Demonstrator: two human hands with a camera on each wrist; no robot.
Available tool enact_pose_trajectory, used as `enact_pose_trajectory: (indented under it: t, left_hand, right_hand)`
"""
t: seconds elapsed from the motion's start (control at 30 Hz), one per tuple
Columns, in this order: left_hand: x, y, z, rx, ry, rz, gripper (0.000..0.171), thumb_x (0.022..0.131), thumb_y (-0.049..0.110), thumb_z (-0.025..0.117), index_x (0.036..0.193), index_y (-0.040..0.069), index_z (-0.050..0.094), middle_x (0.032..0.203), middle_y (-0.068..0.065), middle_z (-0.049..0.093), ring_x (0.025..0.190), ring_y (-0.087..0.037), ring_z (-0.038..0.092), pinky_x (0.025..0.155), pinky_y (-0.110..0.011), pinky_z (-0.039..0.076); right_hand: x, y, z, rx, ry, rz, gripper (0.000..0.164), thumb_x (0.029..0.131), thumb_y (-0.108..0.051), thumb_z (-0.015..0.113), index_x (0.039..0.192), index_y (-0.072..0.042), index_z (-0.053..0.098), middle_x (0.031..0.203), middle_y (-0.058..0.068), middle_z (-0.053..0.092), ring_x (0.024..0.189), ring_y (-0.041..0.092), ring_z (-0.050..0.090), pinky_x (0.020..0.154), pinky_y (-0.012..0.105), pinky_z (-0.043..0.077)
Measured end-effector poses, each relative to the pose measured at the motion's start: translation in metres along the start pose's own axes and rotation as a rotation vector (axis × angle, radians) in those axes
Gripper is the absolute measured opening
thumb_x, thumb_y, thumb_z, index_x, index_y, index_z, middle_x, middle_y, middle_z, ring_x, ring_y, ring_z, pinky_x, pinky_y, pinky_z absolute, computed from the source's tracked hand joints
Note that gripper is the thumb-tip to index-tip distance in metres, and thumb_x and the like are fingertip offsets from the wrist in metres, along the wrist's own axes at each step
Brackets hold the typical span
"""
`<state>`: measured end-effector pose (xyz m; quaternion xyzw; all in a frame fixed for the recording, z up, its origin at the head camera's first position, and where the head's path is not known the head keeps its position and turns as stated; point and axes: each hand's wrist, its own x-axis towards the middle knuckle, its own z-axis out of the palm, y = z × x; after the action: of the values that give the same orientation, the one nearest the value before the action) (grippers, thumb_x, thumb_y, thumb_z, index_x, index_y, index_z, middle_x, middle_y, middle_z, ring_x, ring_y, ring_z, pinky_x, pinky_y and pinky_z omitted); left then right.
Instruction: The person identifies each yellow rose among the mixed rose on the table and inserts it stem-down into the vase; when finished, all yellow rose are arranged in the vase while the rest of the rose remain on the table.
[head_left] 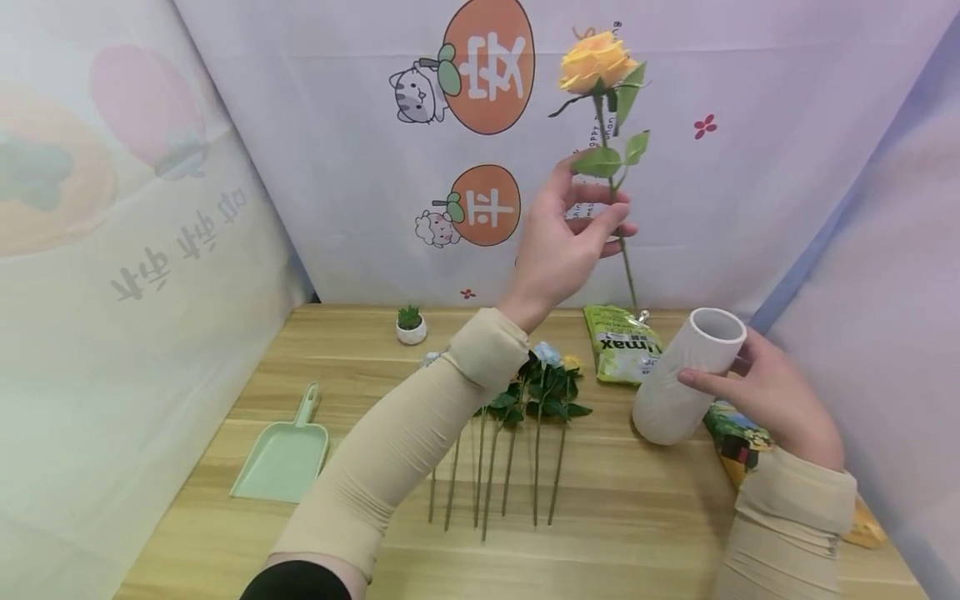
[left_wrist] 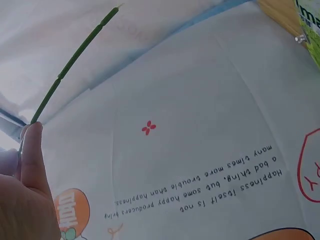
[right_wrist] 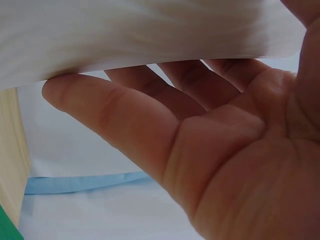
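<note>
In the head view my left hand [head_left: 562, 237] pinches the green stem of a yellow rose [head_left: 597, 63], raised upright in front of the back curtain. The left wrist view shows the stem's lower end [left_wrist: 75, 62] sticking out past the fingers; the bloom is out of that view. My right hand [head_left: 772, 387] grips a white vase [head_left: 686, 375] at the table's right side, thumb on the near side and fingers behind. The vase leans to the right, its open mouth facing up. In the right wrist view the fingers [right_wrist: 145, 82] lie against the vase wall [right_wrist: 150, 35].
Several artificial flowers [head_left: 547, 392] lie with stems toward me, partly behind my left forearm. A green bag [head_left: 618, 346] lies near the vase, a colourful bag [head_left: 735, 433] beneath my right wrist. A light green dustpan [head_left: 285, 458] and a small potted succulent [head_left: 410, 327] are on the left.
</note>
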<state>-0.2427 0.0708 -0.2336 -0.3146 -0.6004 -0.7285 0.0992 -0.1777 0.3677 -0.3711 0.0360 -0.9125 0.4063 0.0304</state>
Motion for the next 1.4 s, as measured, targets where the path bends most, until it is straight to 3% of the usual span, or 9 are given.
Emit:
enact_pose_trajectory:
  t: [0.17,0.4,0.73,0.97,1.4]
  left_hand:
    - [0.007,-0.001,0.022,0.017,-0.025,0.006,0.056,0.103,-0.004,0.069,0.152,0.014,0.049,0.112,-0.014,0.071,0.084,-0.018,0.078,0.081,-0.030,0.067]
    - [0.018,-0.005,0.047,0.036,-0.020,-0.040,0.055,0.104,-0.002,0.069,0.151,0.017,0.049,0.111,-0.007,0.072,0.083,-0.014,0.078,0.080,-0.024,0.065]
    - [0.025,-0.023,0.085,0.122,-0.059,-0.060,0.057,0.105,0.003,0.071,0.154,0.021,0.048,0.108,0.003,0.073,0.080,-0.004,0.076,0.075,-0.018,0.063]
    - [0.020,-0.041,0.091,0.197,-0.101,-0.077,0.058,0.105,0.006,0.071,0.156,0.020,0.048,0.107,0.005,0.073,0.078,0.001,0.073,0.073,-0.015,0.062]
    - [0.003,-0.083,0.091,0.209,-0.140,-0.112,0.058,0.105,0.012,0.073,0.158,0.021,0.049,0.108,0.003,0.074,0.075,0.003,0.073,0.070,-0.017,0.062]
  right_hand:
    - [0.002,0.002,0.001,-0.016,-0.003,-0.009,0.089,0.095,-0.040,0.086,0.163,-0.007,0.039,0.148,0.024,0.059,0.138,0.053,0.053,0.082,0.012,0.047]
    - [0.003,0.001,0.002,-0.017,-0.005,-0.012,0.088,0.095,-0.041,0.086,0.163,-0.008,0.040,0.147,0.023,0.060,0.137,0.052,0.054,0.082,0.011,0.047]
    - [0.001,0.000,0.001,0.012,-0.007,-0.001,0.086,0.096,-0.041,0.085,0.163,-0.010,0.041,0.145,0.020,0.061,0.137,0.048,0.055,0.082,0.013,0.050]
    - [0.001,-0.001,-0.001,0.002,-0.026,0.021,0.091,0.096,-0.045,0.084,0.165,-0.009,0.037,0.149,0.022,0.058,0.140,0.050,0.052,0.083,0.017,0.051]
    - [0.000,0.003,-0.002,0.026,-0.019,-0.017,0.094,0.096,-0.038,0.085,0.169,-0.012,0.033,0.154,0.021,0.054,0.141,0.052,0.050,0.083,0.012,0.049]
